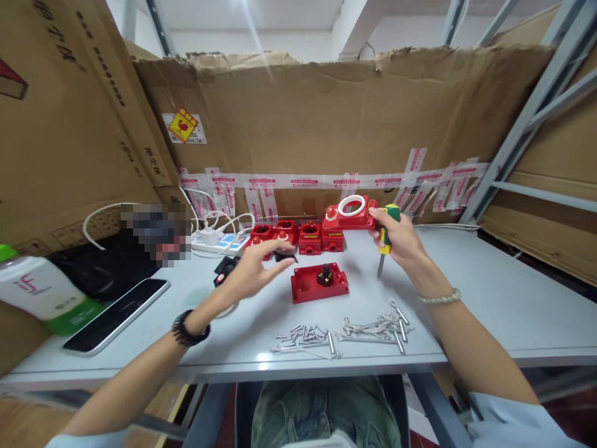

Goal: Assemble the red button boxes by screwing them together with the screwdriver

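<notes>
My right hand [395, 235] is closed around a screwdriver [386, 233] with a green and yellow handle, its shaft pointing down. The same hand's fingertips pinch the end of a red housing cover [361, 219] with a white ring, raised above the table. My left hand [254, 269] reaches over the table with thumb and fingers apart. A small black part [285, 256] shows by its fingertips; whether they touch is unclear. Between the hands lies an open red box base [305, 287] with a black fitting [325, 275] inside.
Several red housings [310, 239] stand at the back. Loose screws [305, 336] and metal rods with cords [377, 326] lie near the front edge. On the left are a phone [119, 316], a bottle [41, 292], a power strip [226, 241] and black parts [226, 267]. Cardboard [298, 124] walls the back.
</notes>
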`<move>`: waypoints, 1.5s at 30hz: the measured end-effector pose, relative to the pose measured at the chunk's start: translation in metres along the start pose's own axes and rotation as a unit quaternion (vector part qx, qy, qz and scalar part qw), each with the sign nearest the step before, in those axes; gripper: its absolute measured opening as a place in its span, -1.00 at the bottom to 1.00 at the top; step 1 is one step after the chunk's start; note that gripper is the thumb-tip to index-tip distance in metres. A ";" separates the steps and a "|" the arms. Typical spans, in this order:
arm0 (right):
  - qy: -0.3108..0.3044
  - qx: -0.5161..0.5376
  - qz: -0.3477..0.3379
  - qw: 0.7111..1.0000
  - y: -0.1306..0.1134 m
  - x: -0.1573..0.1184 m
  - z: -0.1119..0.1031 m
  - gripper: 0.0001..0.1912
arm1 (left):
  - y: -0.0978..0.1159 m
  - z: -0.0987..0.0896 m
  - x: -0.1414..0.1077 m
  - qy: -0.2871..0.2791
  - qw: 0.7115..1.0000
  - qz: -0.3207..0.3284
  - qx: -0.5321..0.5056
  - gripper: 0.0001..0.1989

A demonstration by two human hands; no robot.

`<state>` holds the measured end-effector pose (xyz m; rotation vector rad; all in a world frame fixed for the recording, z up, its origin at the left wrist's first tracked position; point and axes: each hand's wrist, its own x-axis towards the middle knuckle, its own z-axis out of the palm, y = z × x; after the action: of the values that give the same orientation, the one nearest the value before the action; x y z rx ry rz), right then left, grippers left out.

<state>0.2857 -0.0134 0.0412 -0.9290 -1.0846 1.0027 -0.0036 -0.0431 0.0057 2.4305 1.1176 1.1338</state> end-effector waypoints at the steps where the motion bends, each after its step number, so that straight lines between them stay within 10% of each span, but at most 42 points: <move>1: -0.002 -0.002 0.001 1.000 0.000 -0.001 0.001 -0.63 | -0.007 -0.013 -0.008 -0.003 1.000 -0.021 0.020 -0.68; 8: -0.010 -0.004 -0.006 1.000 0.001 -0.004 0.005 -0.60 | -0.074 -0.078 -0.080 0.054 0.974 -0.168 0.145 -0.50; 15: -0.009 -0.025 0.001 1.000 0.003 -0.003 0.006 -0.65 | -0.105 -0.095 -0.133 0.041 0.952 -0.246 0.176 -0.53; 38: -0.006 -0.050 0.005 0.999 0.004 -0.005 0.007 -0.64 | -0.113 -0.070 -0.083 0.015 0.962 -0.161 0.222 -0.50; 45: -0.014 -0.050 -0.003 0.999 0.006 -0.005 0.008 -0.65 | -0.124 -0.085 -0.116 -0.055 0.952 -0.160 0.256 -0.50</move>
<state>0.2760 -0.0155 0.0361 -0.9949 -1.1687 0.9663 -0.1809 -0.0513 -0.0620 2.4816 1.8712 0.6563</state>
